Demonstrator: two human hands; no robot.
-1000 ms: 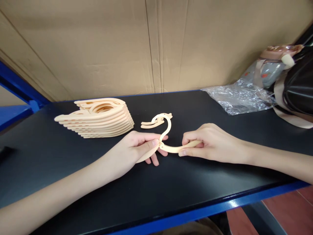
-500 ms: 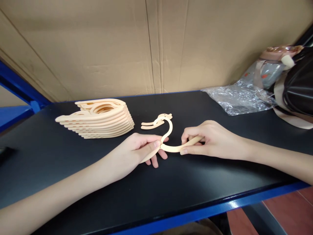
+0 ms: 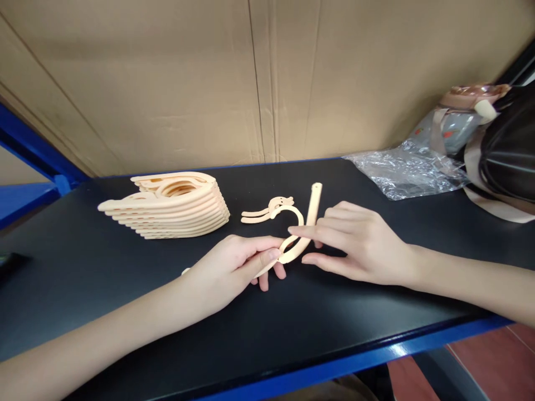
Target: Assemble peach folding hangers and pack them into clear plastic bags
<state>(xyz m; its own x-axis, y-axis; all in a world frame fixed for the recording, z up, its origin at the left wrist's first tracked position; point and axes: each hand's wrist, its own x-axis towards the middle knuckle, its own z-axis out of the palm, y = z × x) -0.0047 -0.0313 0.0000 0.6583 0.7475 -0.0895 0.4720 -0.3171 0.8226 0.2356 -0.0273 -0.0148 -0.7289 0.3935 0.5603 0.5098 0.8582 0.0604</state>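
1. Head view: since half a second ago, the hanger's [image 3: 289, 257] right-side arm [image 3: 314, 209] has swung from nearly level to steeply upright, and my right hand [image 3: 363, 242] has loosened from its pinch on that arm.
2. I have the left hand [image 3: 238, 259] clamped on the hanger near its joint, thumb on top; the far tip of its other arm shows past the wrist.
3. My right hand is spread, thumb apart from the fingers, its index finger crossing in front of the upright arm. The two hands are close but apart.
4. The hanger is above the middle of the black table [image 3: 301, 328], between my hands. Its hook [image 3: 299, 214] overlaps a small two-pronged piece [image 3: 254, 218] in my view; I cannot tell whether they touch.
5. Behind my left hand a neat stack of hangers [image 3: 175, 221] rests on the table.
6. For containers, I see a lidded clear bottle [image 3: 455, 127] at the back right, beside a dark bag [image 3: 510, 153]. I can't make out the contents of either. Crumpled clear plastic [image 3: 412, 168] spreads in front; whether it encloses anything, I cannot tell.
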